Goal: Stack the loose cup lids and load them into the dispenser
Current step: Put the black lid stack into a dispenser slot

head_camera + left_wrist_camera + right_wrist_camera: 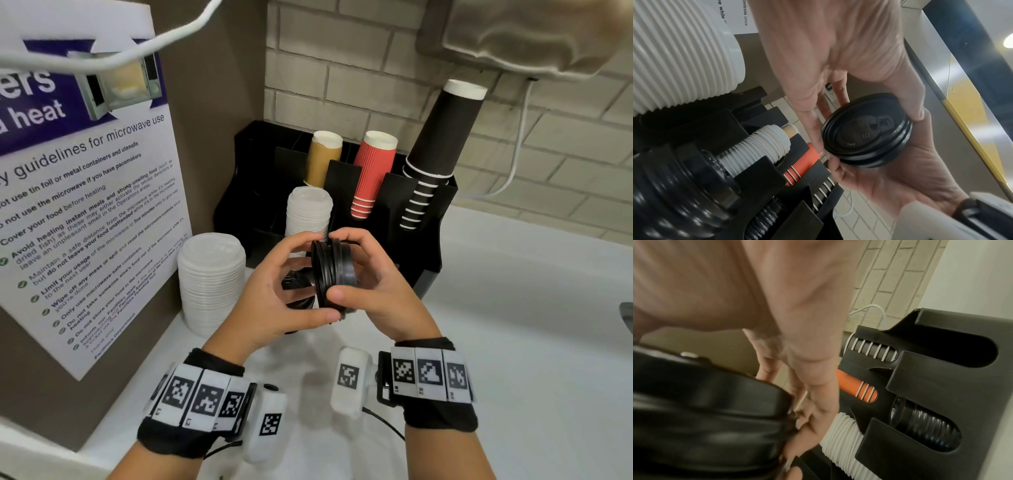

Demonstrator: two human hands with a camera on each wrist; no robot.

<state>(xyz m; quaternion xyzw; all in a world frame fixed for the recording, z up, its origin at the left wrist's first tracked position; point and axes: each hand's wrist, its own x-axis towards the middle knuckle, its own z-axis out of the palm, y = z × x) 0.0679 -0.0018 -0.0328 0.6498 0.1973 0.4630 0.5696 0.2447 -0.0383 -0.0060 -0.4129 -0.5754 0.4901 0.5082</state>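
Note:
Both hands hold a short stack of black cup lids (334,270) on edge above the white counter, in front of the black dispenser (428,246). My left hand (301,274) grips the stack's left side with thumb below and fingers above. From the other side my right hand (363,270) grips it the same way. In the left wrist view the black lids (867,129) show their top face, with the right palm (890,178) behind. They fill the lower left of the right wrist view as blurred black lids (705,402). More black lids (296,301) are partly hidden behind my left hand.
A tall stack of white lids (212,281) stands on the counter at the left, by a wall poster (85,205). The dispenser holds white lids (308,212), tan cups (323,157), red cups (371,171) and dark cups (435,154). One slot holds black lids (927,426).

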